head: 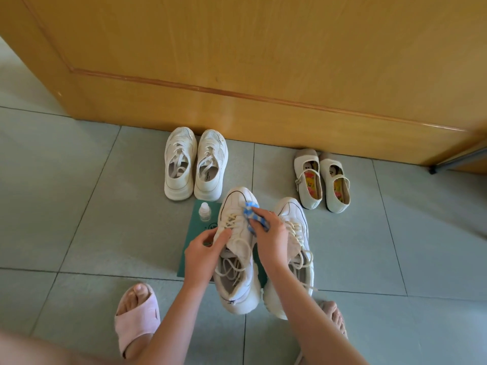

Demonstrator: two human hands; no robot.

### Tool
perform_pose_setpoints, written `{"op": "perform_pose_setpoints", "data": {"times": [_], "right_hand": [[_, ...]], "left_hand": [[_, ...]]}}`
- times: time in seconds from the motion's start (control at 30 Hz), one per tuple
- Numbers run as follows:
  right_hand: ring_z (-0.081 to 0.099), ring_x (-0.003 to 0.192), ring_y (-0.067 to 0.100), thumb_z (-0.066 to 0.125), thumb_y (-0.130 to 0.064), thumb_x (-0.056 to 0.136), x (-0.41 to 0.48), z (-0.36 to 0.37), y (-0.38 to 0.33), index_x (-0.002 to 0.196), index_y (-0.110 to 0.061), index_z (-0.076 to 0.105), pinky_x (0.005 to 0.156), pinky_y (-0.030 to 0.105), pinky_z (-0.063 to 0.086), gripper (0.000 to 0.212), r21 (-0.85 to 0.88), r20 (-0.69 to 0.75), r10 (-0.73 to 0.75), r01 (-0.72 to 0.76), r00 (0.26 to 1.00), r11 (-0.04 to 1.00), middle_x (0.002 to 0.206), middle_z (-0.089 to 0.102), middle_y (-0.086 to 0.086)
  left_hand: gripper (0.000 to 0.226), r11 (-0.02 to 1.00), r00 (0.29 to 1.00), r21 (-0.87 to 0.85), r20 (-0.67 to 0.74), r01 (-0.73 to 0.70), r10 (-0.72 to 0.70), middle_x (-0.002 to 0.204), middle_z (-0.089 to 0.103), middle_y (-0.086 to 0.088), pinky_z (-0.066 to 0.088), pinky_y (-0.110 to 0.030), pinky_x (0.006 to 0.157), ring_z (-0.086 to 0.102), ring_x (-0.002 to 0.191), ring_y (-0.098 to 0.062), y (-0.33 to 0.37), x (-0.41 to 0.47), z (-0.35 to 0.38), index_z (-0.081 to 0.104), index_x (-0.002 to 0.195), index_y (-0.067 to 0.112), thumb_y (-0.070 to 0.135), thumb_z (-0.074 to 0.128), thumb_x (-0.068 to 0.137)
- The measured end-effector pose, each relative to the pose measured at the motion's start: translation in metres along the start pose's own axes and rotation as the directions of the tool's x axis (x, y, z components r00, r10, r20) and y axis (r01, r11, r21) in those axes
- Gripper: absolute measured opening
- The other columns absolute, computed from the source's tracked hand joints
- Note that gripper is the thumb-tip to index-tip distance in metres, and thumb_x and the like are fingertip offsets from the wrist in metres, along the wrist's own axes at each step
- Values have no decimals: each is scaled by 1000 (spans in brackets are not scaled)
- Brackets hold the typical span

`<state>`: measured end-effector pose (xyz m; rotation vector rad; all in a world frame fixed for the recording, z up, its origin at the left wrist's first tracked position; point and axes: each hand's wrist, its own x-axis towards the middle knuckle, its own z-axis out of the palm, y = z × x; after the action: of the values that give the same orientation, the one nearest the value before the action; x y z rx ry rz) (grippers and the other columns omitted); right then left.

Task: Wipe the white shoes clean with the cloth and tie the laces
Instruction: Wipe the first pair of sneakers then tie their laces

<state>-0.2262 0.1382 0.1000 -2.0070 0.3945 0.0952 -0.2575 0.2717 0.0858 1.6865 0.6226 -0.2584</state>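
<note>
Two white lace-up sneakers stand side by side on a green mat (191, 259), laces loose. My left hand (204, 252) grips the left sneaker (237, 206) at its side near the tongue. My right hand (271, 234) holds a blue-and-white cloth (250, 210) and presses it on that sneaker's upper, by the laces. The right sneaker (295, 214) lies partly behind my right hand and forearm.
A small white bottle (204, 211) stands on the mat's far left corner. Another white sneaker pair (195, 164) and a pair of small strap shoes (322, 180) sit by the wooden door (263, 61). My feet in pink slippers (135, 320) rest on the grey tiles.
</note>
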Motion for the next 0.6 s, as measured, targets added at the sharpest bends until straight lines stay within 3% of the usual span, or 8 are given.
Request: {"op": "perform_pose_setpoints", "data": {"times": [0.1, 0.2, 0.3, 0.47, 0.6], "right_hand": [[53, 87, -11, 62, -8, 88, -15, 1, 0, 113, -19, 66, 73, -2, 38, 28, 66, -12, 10, -10, 1000, 998, 101, 60, -8], [52, 85, -14, 62, -8, 88, -26, -1, 1, 112, -21, 66, 71, -2, 38, 27, 86, -14, 23, -22, 1000, 996, 100, 60, -8], [53, 82, -14, 63, -6, 87, -38, -3, 3, 110, -21, 66, 70, -1, 39, 28, 85, -13, 23, -21, 1000, 996, 98, 59, -8], [58, 89, -4, 61, -4, 88, -65, -1, 7, 103, -34, 64, 77, 8, 47, 34, 146, 38, 57, -62, 998, 987, 98, 58, -15], [58, 91, -5, 62, -1, 86, -81, -5, 8, 102, -31, 65, 78, 8, 46, 34, 201, 80, 92, -107, 993, 974, 98, 61, -8]], "left_hand": [[26, 1000, 1000, -15, 12, 12, -12, 91, 69, 8, 48, -20, 71, 64, 86, -7, -4, 3, -3, 68, 99, 22, 42, 67, 82], [29, 1000, 999, 15, 34, -5, 4, 93, 68, 8, 47, -19, 71, 62, 87, -4, -2, 4, -3, 67, 101, 22, 43, 67, 82], [29, 1000, 1000, 20, 23, 8, -8, 93, 69, 8, 50, -26, 79, 63, 89, -7, -4, 4, -2, 67, 99, 23, 46, 67, 81], [30, 1000, 1000, 20, -14, -5, 5, 85, 70, 4, 44, -21, 66, 64, 83, -9, -4, 3, -1, 69, 92, 19, 47, 64, 83], [29, 999, 999, 35, -28, -17, 18, 82, 69, 3, 42, -21, 64, 62, 81, -8, -4, 2, -1, 68, 89, 17, 46, 62, 86]]}}
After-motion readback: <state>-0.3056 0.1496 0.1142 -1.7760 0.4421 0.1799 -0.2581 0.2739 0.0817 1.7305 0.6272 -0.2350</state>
